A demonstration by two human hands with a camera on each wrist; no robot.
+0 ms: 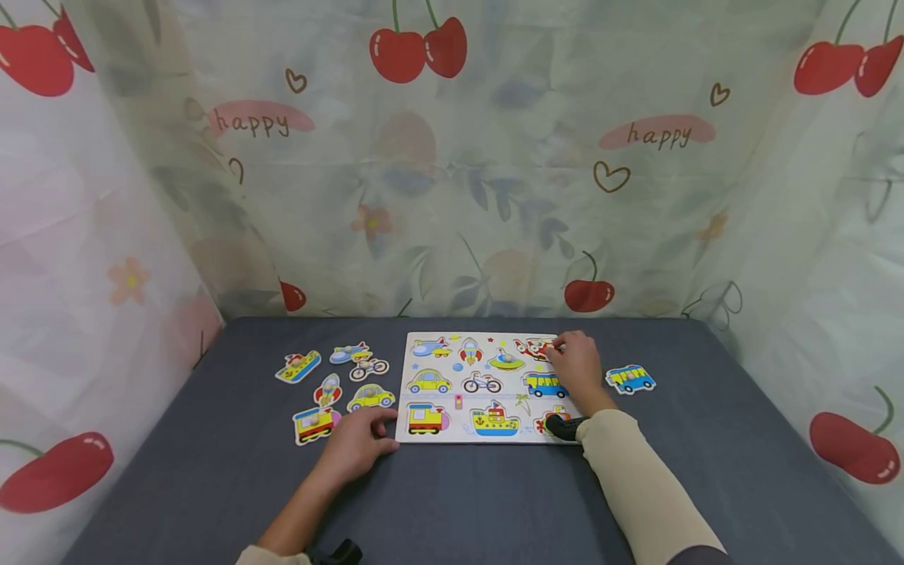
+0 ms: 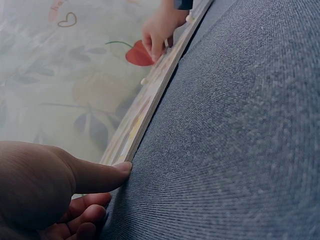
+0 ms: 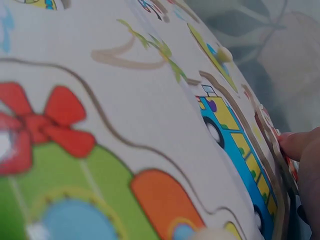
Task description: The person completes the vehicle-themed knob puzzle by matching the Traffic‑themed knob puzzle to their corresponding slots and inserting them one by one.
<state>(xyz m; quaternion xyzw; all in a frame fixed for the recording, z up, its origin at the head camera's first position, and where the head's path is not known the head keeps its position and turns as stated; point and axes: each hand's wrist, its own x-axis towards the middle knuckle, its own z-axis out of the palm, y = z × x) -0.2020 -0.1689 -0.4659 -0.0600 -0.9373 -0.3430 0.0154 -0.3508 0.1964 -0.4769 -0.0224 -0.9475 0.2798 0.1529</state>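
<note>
A white wooden puzzle board (image 1: 459, 399) with vehicle pictures lies on the table. At its far right corner my right hand (image 1: 577, 365) pinches the red helicopter piece (image 1: 531, 348); in the right wrist view a fingertip (image 3: 287, 142) touches its red edge, and the knob is hidden. My left hand (image 1: 355, 443) rests at the board's near left corner, its straight thumb (image 2: 107, 176) against the edge. Knobbed pieces are in the board at the flying saucer (image 1: 506, 360) and the near right picture (image 1: 547, 420), which the right wrist strap partly covers.
Left of the board lie several loose pieces: a ship (image 1: 298, 366), plane (image 1: 348, 352), bicycle (image 1: 369, 369), rocket (image 1: 328, 390), yellow car (image 1: 370, 397) and train (image 1: 314, 426). A bus piece (image 1: 631, 379) lies to the right. Printed curtains (image 1: 452, 196) surround the grey table (image 1: 480, 502).
</note>
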